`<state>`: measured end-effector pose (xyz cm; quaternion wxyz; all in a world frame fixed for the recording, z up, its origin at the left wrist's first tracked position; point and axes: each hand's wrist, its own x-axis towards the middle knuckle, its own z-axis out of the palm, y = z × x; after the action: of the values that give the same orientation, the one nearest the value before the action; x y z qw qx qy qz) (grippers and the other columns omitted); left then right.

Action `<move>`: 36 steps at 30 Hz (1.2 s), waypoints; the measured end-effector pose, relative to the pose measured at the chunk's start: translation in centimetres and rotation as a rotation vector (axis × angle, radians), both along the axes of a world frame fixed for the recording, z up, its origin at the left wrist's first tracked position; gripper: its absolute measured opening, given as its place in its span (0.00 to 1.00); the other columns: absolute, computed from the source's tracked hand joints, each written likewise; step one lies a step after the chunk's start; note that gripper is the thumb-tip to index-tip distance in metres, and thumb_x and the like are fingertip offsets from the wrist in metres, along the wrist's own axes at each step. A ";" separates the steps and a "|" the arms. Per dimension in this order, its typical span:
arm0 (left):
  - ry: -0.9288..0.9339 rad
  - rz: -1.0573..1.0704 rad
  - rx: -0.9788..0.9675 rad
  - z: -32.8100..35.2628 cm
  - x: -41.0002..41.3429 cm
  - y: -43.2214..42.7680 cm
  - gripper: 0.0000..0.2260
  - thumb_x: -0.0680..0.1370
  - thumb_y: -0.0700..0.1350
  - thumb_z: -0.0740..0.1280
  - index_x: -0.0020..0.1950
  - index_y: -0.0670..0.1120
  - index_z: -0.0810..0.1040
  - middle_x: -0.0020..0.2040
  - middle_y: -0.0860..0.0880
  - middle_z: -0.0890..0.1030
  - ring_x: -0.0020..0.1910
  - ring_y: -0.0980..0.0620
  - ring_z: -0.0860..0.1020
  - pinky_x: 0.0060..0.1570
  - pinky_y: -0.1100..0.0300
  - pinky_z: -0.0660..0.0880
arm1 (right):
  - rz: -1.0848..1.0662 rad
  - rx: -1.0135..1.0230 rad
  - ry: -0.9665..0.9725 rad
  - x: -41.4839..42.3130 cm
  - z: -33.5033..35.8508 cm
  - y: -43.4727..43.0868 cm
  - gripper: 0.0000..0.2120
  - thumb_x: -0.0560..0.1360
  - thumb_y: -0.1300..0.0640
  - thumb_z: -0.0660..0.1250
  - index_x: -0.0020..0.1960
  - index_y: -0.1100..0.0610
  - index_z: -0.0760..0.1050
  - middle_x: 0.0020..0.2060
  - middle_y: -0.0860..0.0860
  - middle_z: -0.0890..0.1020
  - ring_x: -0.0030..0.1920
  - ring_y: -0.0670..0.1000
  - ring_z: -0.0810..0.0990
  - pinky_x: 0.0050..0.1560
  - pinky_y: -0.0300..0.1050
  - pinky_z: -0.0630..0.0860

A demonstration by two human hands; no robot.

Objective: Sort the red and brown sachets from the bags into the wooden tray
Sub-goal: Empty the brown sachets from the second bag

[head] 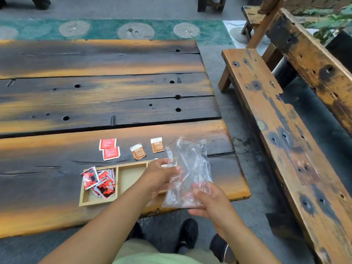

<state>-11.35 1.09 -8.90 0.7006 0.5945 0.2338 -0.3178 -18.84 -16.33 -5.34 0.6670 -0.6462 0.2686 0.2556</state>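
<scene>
Head view: bag (187, 172) upright, mouth up

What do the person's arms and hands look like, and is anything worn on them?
Both forearms are bare, with no sleeve in view. The left hand and the right hand have no gloves, and no rings, watch or bracelet can be seen. The fingers carry no markings.

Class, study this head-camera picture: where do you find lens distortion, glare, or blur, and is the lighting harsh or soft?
Head view: wide-angle lens bows the table planks and bench; soft, even daylight, no hard shadows; clear plastic bag, held by left hand and right hand, shows pale sheen; print on red sachets too blurred to read.
</scene>
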 end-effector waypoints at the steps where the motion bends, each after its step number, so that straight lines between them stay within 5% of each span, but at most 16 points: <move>1: -0.016 0.006 0.035 0.1 0.1 -0.9 0.17 0.75 0.39 0.74 0.62 0.42 0.75 0.45 0.44 0.87 0.42 0.48 0.85 0.47 0.46 0.82 | 0.005 -0.013 -0.021 0.2 -0.6 -0.8 0.08 0.78 0.60 0.67 0.54 0.51 0.80 0.51 0.52 0.86 0.52 0.54 0.85 0.43 0.48 0.83; 6: -0.126 -0.021 0.080 0.5 0.6 -3.9 0.06 0.76 0.33 0.69 0.52 0.40 0.79 0.44 0.41 0.86 0.36 0.49 0.84 0.32 0.58 0.79 | 0.004 -0.054 -0.077 2.4 -3.0 -4.9 0.10 0.76 0.48 0.69 0.51 0.53 0.82 0.48 0.52 0.88 0.50 0.54 0.86 0.55 0.57 0.81; 9: -0.154 -0.040 0.115 0.2 0.9 -5.5 0.02 0.78 0.35 0.68 0.48 0.41 0.78 0.41 0.44 0.87 0.35 0.50 0.84 0.32 0.59 0.78 | -0.006 -0.112 -0.095 4.8 -4.3 -6.9 0.14 0.75 0.48 0.69 0.43 0.59 0.80 0.39 0.55 0.86 0.39 0.56 0.84 0.46 0.53 0.81; 12: -0.140 -0.011 0.164 -0.6 1.5 -6.9 0.05 0.80 0.36 0.66 0.44 0.42 0.74 0.38 0.44 0.86 0.36 0.51 0.85 0.32 0.59 0.76 | 0.012 -0.235 -0.184 7.0 -5.7 -8.6 0.12 0.74 0.54 0.70 0.37 0.60 0.76 0.28 0.53 0.76 0.27 0.47 0.72 0.36 0.44 0.70; 15: -0.136 -0.004 0.327 -1.6 2.3 -7.6 0.07 0.80 0.38 0.66 0.42 0.42 0.74 0.37 0.38 0.82 0.26 0.56 0.79 0.23 0.64 0.70 | 0.018 -0.264 -0.206 8.6 -7.1 -10.2 0.09 0.77 0.61 0.69 0.39 0.61 0.77 0.29 0.49 0.75 0.29 0.45 0.72 0.37 0.42 0.70; 17: -0.162 -0.038 0.483 -2.4 2.8 -8.0 0.08 0.81 0.40 0.66 0.41 0.42 0.75 0.33 0.43 0.79 0.27 0.53 0.76 0.20 0.66 0.71 | 0.059 -0.272 -0.191 9.5 -8.1 -11.0 0.09 0.77 0.60 0.68 0.40 0.63 0.78 0.30 0.49 0.76 0.32 0.46 0.72 0.40 0.42 0.71; 21: -0.259 -0.135 0.656 -4.3 3.7 -9.1 0.02 0.80 0.42 0.66 0.51 0.45 0.75 0.36 0.44 0.82 0.32 0.49 0.80 0.39 0.51 0.83 | 0.122 -0.321 -0.162 11.4 -10.2 -11.7 0.12 0.78 0.59 0.68 0.36 0.57 0.75 0.29 0.48 0.76 0.33 0.46 0.74 0.44 0.44 0.73; 25: -0.356 -0.343 0.937 -5.5 5.0 -10.2 0.22 0.79 0.47 0.69 0.69 0.47 0.66 0.41 0.45 0.83 0.39 0.46 0.82 0.43 0.48 0.80 | 0.196 -0.418 -0.167 13.3 -12.1 -12.1 0.13 0.77 0.58 0.67 0.34 0.58 0.73 0.29 0.50 0.76 0.35 0.51 0.77 0.42 0.46 0.76; 27: -0.399 -0.484 1.085 -5.9 5.4 -10.8 0.31 0.78 0.48 0.70 0.75 0.47 0.56 0.55 0.41 0.81 0.47 0.42 0.81 0.44 0.48 0.79 | 0.235 -0.461 -0.145 13.9 -13.0 -12.2 0.13 0.77 0.55 0.68 0.35 0.58 0.74 0.31 0.53 0.79 0.40 0.55 0.82 0.44 0.53 0.80; 29: -0.446 -0.554 1.170 -6.1 5.5 -11.1 0.33 0.78 0.47 0.70 0.75 0.46 0.54 0.65 0.40 0.73 0.53 0.39 0.80 0.45 0.48 0.77 | 0.301 -0.525 -0.124 14.2 -13.6 -12.3 0.13 0.76 0.53 0.68 0.40 0.61 0.76 0.36 0.56 0.83 0.43 0.58 0.83 0.47 0.55 0.80; 32: -0.562 -0.590 1.167 -6.5 5.4 -11.0 0.25 0.79 0.45 0.69 0.71 0.45 0.60 0.64 0.43 0.71 0.56 0.42 0.77 0.48 0.50 0.75 | 0.459 -0.686 -0.165 14.2 -13.7 -13.0 0.10 0.77 0.50 0.67 0.46 0.57 0.76 0.39 0.52 0.82 0.42 0.54 0.81 0.45 0.52 0.78; 36: -0.834 -1.029 1.125 -8.3 5.4 -11.1 0.20 0.77 0.44 0.67 0.67 0.44 0.68 0.72 0.43 0.66 0.70 0.42 0.67 0.63 0.50 0.70 | 0.679 -0.998 -0.483 13.1 -13.6 -14.5 0.13 0.76 0.49 0.69 0.52 0.54 0.69 0.48 0.49 0.74 0.46 0.52 0.75 0.43 0.50 0.76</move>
<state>-5.97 -10.03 -17.21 0.1005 0.9524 -0.2175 -0.1886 -5.74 -30.88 -18.94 0.2101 -0.9667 -0.0218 0.1443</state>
